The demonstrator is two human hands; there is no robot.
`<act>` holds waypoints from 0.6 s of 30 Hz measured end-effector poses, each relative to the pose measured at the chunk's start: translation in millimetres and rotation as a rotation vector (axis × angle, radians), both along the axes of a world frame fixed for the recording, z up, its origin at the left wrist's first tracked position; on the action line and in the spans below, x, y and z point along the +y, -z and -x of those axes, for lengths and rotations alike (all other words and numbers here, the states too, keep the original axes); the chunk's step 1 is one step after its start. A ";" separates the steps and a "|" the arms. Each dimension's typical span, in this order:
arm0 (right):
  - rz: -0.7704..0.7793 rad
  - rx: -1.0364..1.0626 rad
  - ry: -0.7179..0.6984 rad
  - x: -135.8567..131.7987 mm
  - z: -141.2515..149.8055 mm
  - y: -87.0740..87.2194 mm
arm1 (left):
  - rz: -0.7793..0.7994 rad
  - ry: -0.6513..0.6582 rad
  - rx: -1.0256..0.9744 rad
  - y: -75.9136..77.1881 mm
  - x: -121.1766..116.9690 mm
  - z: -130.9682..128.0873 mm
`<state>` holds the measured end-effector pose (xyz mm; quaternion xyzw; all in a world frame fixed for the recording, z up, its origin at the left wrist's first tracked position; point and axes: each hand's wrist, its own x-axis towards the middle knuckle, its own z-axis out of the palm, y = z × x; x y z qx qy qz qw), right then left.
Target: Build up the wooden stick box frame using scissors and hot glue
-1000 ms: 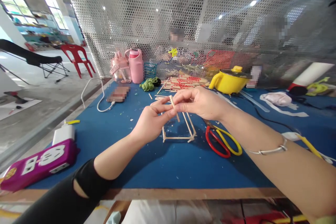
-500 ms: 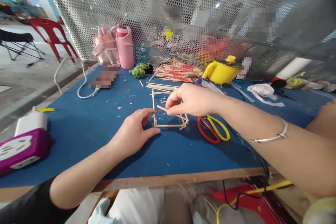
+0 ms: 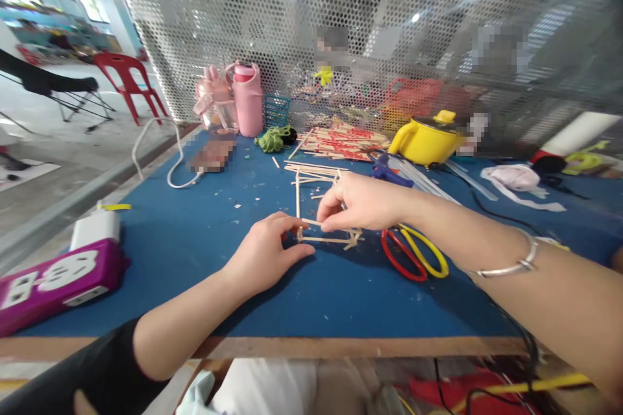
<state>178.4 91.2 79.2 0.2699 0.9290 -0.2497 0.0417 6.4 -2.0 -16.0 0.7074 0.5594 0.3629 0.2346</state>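
Observation:
A small square frame of pale wooden sticks (image 3: 327, 240) lies on the blue tabletop in front of me. My right hand (image 3: 363, 201) pinches a short wooden stick (image 3: 312, 223) and holds it over the frame's near side; its left end is close to the near left corner. My left hand (image 3: 265, 248) rests around that corner, index finger behind it and thumb in front, with a gap between them. The index fingertip seems to touch the corner. Part of the frame's right side is hidden by my right hand. Red and yellow-handled scissors (image 3: 413, 253) lie right of the frame.
Loose sticks (image 3: 316, 168) and a red-tipped stick pile (image 3: 345, 141) lie behind the frame. A blue glue gun (image 3: 389, 170), yellow pot (image 3: 431, 141), green yarn (image 3: 273, 139) and pink bottle (image 3: 248, 100) stand further back. At left is a purple power strip (image 3: 63, 279).
The view has shifted, so everything appears further right and slightly lower. My right hand has brought the stick down and towards the near left corner, closer to my left fingers.

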 end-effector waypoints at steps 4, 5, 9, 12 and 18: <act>0.001 -0.036 -0.003 1.5 -1.4 1.8 | -0.002 -0.042 -0.063 -1.7 0.2 0.8; -0.004 -0.038 -0.009 2.0 -2.0 2.4 | -0.006 -0.053 -0.071 -1.2 0.6 1.0; 0.012 -0.036 -0.021 2.3 -3.8 3.7 | -0.012 -0.053 -0.098 2.5 2.3 1.3; 0.031 -0.031 -0.021 0.0 -3.6 3.1 | -0.013 -0.036 -0.113 4.5 2.5 1.1; 0.035 -0.057 0.009 -5.3 -0.3 2.5 | -0.017 -0.032 -0.130 4.8 2.4 1.2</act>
